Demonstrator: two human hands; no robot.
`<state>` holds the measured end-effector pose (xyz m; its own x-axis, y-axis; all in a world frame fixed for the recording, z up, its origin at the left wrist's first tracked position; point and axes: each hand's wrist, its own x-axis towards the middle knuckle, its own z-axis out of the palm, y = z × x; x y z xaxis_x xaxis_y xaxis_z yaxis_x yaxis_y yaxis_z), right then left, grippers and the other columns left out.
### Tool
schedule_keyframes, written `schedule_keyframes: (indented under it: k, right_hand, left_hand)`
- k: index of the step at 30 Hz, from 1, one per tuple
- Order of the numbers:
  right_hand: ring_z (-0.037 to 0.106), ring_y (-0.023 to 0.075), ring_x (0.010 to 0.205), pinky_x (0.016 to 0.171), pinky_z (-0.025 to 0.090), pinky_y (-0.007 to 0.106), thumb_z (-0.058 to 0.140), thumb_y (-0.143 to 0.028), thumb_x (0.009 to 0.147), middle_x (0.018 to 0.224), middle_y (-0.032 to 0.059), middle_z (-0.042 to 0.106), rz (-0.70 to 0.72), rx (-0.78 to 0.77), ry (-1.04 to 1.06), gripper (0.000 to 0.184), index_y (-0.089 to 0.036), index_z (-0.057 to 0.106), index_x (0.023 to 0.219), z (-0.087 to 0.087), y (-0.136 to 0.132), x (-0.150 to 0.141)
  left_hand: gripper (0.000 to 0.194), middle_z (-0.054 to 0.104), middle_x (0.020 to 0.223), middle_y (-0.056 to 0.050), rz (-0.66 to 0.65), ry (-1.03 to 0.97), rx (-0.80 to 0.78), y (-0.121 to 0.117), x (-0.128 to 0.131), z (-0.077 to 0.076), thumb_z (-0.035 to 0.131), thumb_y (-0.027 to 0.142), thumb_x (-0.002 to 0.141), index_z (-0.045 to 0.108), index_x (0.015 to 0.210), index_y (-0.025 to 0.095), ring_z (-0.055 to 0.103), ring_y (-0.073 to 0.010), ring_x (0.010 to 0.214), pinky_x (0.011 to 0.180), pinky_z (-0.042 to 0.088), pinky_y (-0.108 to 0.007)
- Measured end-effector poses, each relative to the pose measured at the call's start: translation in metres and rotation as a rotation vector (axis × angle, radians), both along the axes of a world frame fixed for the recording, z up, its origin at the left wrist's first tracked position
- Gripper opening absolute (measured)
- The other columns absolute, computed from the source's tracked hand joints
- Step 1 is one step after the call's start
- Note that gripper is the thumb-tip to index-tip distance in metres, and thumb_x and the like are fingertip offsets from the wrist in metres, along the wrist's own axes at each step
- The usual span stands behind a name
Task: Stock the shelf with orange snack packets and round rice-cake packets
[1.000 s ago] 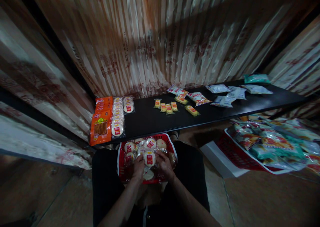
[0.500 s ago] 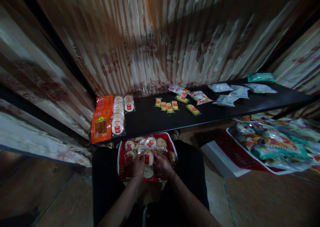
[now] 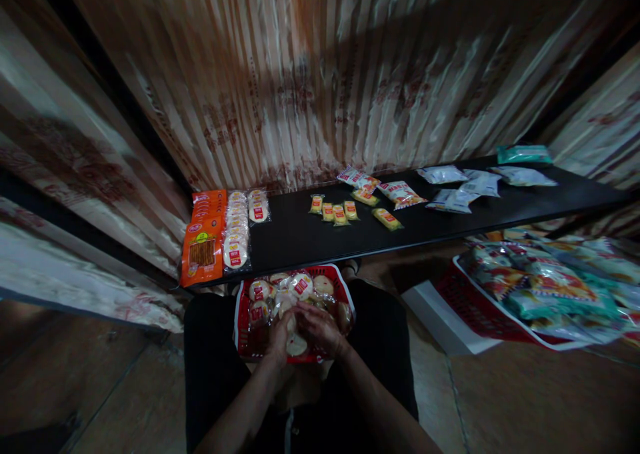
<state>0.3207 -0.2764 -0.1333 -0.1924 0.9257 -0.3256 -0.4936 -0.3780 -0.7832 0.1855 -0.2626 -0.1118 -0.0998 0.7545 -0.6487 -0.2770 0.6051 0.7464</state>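
A red basket [image 3: 243, 321] rests on my lap, filled with several round cakes in clear wrappers with red labels [image 3: 301, 285]. Both hands are down inside it, close together. My left hand [image 3: 279, 337] is curled at the near left, touching the wrapped cakes. My right hand [image 3: 317, 326] lies over the pile with its fingers closed on a wrapped cake that it mostly hides. Beyond the basket runs a black shelf [image 3: 300, 237].
On the shelf's left end lie orange snack packets [image 3: 203, 254] and rows of wrapped round cakes [image 3: 236, 231]. Small yellow packets [image 3: 334, 213] sit mid-shelf, white pouches [image 3: 460, 187] farther right. A second red basket of colourful bags [image 3: 540, 287] stands on the floor to the right.
A cake with a red label was held up between both hands; now the right hand has slid left over it, covering it. The hands have come closer together.
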Motion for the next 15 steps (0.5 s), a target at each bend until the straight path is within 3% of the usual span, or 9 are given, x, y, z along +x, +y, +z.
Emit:
schedule_keyframes:
  k: [4, 8, 12, 15]
  right_hand:
    - [0.059, 0.0265, 0.108, 0.099, 0.038, 0.047, 0.071, -0.042, 0.069, 0.115, 0.0098, 0.066, 0.005, -0.007, 0.024, 0.040, -0.026, 0.066, 0.106, -0.004, 0.001, 0.000]
    - [0.059, 0.0276, 0.108, 0.099, 0.038, 0.048, 0.073, -0.042, 0.067, 0.116, 0.0094, 0.066, -0.007, -0.022, 0.014, 0.040, -0.025, 0.067, 0.103, -0.003, 0.001, -0.001]
    - [0.056, 0.0305, 0.113, 0.098, 0.039, 0.049, 0.076, -0.044, 0.063, 0.118, 0.0112, 0.064, -0.004, -0.035, -0.014, 0.045, -0.023, 0.069, 0.102, 0.003, 0.000, -0.002]
    - [0.052, 0.0319, 0.118, 0.098, 0.040, 0.048, 0.077, -0.046, 0.062, 0.121, 0.0126, 0.062, 0.032, -0.028, -0.026, 0.048, -0.021, 0.069, 0.102, 0.007, -0.001, -0.002]
  left_hand:
    - [0.038, 0.069, 0.078, -0.008, 0.070, -0.098, -0.074, -0.002, 0.000, 0.001, 0.066, 0.035, 0.069, 0.063, 0.098, 0.012, 0.066, -0.0206, 0.066, 0.064, 0.052, -0.032]
    - [0.035, 0.069, 0.078, -0.006, 0.112, -0.157, -0.086, -0.003, -0.001, 0.005, 0.065, 0.033, 0.071, 0.062, 0.100, 0.013, 0.065, -0.0184, 0.061, 0.061, 0.052, -0.031]
    - [0.039, 0.070, 0.086, -0.008, 0.113, -0.202, -0.092, -0.003, -0.001, 0.009, 0.065, 0.036, 0.072, 0.061, 0.104, 0.014, 0.067, -0.0199, 0.071, 0.067, 0.053, -0.031]
    - [0.051, 0.070, 0.095, -0.010, 0.078, -0.260, -0.120, -0.003, -0.001, 0.012, 0.062, 0.048, 0.073, 0.060, 0.111, 0.015, 0.067, -0.0241, 0.084, 0.075, 0.053, -0.035]
